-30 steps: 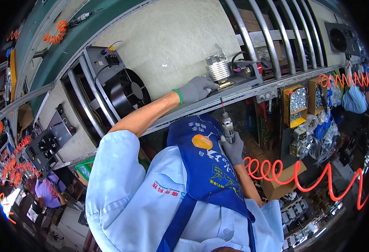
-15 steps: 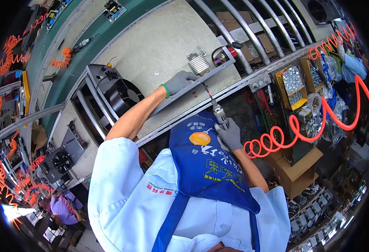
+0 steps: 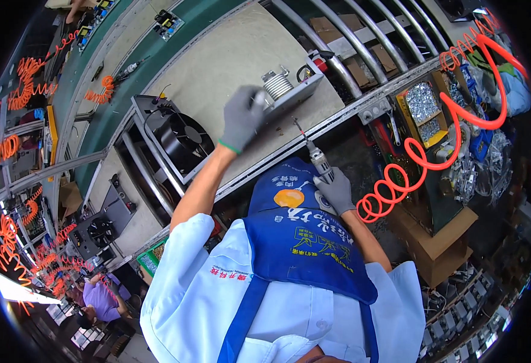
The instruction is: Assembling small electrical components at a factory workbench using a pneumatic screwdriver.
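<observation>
My left hand (image 3: 243,116), in a grey glove with a green cuff, is at the near-left end of a grey metal panel (image 3: 304,94). Its fingers look closed on that end, though motion blurs them. A silvery ribbed coil part (image 3: 277,85) is on the panel, with a small dark fitting and wires at the far right end. My right hand (image 3: 336,190), also gloved, is wrapped round a power screwdriver (image 3: 320,161). The driver's long bit points away over the bench edge, apart from the panel. Small screws (image 3: 279,128) lie on the bench near its tip.
A metal frame with a black round fan (image 3: 184,136) stands left of my left hand. Red coiled hose (image 3: 422,181) loops at the right. Metal rollers (image 3: 362,48) are beyond the bench (image 3: 217,60). A yellow-edged box of small metal parts (image 3: 422,103) sits right. Another person (image 3: 105,296) is lower left.
My left hand has moved back and blurs with motion. The panel now looks tilted and shorter in view, its left end hidden by the hand. The driver has shifted slightly away from the panel.
</observation>
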`<action>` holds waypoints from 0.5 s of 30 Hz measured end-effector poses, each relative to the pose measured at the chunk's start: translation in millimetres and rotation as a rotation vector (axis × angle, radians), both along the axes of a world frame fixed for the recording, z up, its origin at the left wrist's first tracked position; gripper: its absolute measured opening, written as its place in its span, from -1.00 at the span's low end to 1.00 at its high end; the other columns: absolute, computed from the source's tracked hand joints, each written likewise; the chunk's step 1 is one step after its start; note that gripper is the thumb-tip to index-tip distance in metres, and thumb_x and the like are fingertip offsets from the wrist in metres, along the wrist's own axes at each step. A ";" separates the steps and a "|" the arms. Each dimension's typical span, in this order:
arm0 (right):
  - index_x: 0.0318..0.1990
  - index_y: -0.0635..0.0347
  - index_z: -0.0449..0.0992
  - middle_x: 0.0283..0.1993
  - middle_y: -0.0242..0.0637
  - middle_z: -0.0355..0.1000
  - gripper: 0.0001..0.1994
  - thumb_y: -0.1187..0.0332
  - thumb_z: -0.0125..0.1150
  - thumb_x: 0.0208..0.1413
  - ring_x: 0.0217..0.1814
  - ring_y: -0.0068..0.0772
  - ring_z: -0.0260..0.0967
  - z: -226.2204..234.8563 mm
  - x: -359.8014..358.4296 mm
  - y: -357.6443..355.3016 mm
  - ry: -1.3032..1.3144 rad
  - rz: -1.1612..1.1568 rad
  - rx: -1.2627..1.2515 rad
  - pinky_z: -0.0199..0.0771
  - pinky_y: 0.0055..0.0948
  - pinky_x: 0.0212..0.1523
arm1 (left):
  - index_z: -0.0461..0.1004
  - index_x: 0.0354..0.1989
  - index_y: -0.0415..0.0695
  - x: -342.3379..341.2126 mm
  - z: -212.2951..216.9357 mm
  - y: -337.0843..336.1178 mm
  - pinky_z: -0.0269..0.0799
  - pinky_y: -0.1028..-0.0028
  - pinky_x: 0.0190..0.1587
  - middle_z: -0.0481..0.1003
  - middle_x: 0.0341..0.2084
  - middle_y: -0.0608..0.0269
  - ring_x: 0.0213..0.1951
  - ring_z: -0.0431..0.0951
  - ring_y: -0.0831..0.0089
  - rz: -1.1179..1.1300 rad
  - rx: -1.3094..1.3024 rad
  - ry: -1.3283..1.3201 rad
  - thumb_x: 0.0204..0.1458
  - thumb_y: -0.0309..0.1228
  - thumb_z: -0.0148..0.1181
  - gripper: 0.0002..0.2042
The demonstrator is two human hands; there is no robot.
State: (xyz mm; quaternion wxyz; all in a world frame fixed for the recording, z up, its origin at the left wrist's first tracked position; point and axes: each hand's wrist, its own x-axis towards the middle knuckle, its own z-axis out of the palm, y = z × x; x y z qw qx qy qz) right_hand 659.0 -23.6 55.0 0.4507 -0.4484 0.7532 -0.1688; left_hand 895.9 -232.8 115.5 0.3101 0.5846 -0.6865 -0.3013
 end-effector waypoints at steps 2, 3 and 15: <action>-0.30 0.24 0.45 -0.30 -0.03 0.45 -0.61 0.11 0.34 -0.14 -0.22 0.02 0.44 -1.1 -9.5 9.0 0.026 -0.001 -0.010 0.40 -0.14 -0.22 | 0.50 -0.24 -0.18 -14.6 -12.5 44.3 0.43 0.23 -0.18 0.51 -0.35 -0.03 -0.26 0.54 0.06 -0.196 -0.073 0.070 0.04 -0.19 0.13 -0.71; -0.31 0.24 0.46 -0.30 -0.03 0.45 -0.62 0.12 0.34 -0.15 -0.23 0.02 0.44 -1.3 -14.5 13.7 0.036 -0.009 0.036 0.39 -0.14 -0.22 | 0.50 -0.22 -0.18 -21.3 -27.9 55.0 0.44 0.25 -0.18 0.52 -0.33 -0.02 -0.26 0.54 0.06 -0.305 0.095 -0.054 0.05 -0.25 0.13 -0.74; -0.33 0.23 0.46 -0.33 -0.03 0.45 -0.65 0.16 0.35 -0.16 -0.25 0.02 0.45 21.6 -42.4 41.9 0.011 -0.085 0.071 0.39 -0.14 -0.23 | 0.46 -0.17 -0.20 -28.6 -211.3 59.3 0.41 0.15 -0.16 0.51 -0.35 -0.13 -0.23 0.53 -0.02 -0.309 0.398 -0.394 0.02 -0.34 0.07 -0.75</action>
